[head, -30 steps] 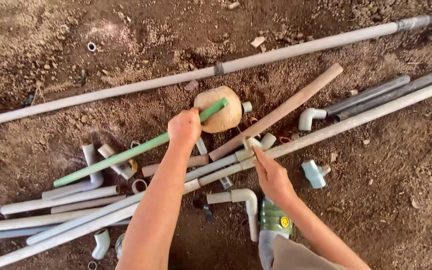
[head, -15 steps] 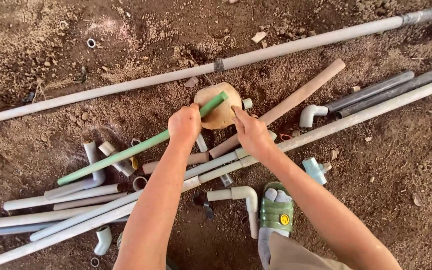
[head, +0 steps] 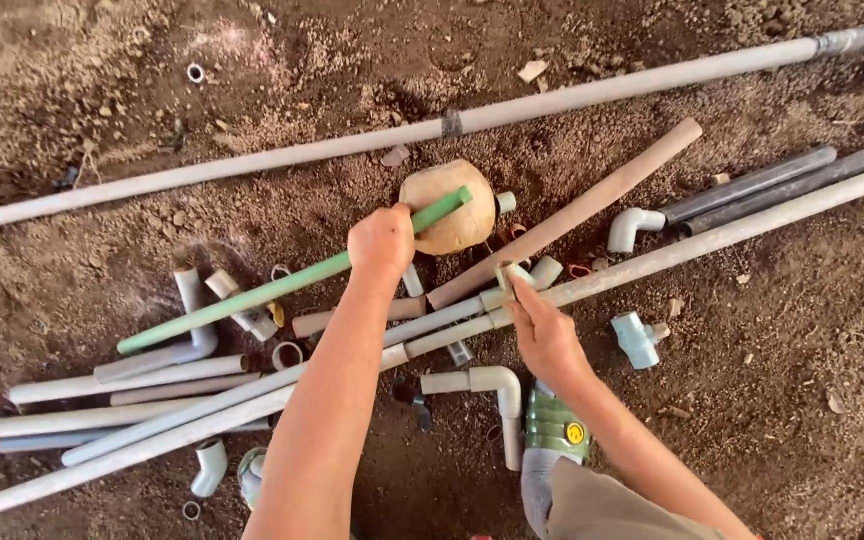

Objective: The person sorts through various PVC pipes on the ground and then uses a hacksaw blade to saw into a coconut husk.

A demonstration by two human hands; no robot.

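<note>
Looking down at bare dirt ground (head: 772, 420) strewn with grey plastic pipes and elbow fittings. My left hand (head: 382, 240) is closed around a green pipe (head: 252, 295), which slants from lower left up to its tip against a rounded tan stone (head: 447, 205). My right hand (head: 542, 335) reaches to a pale pipe coupling (head: 514, 275), fingertips pinching it, just beside a long grey pipe (head: 712, 235).

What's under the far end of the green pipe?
A round tan stone lies under the green pipe tip. The left hand grips the pipe; ground beneath the stone is hidden.
</note>
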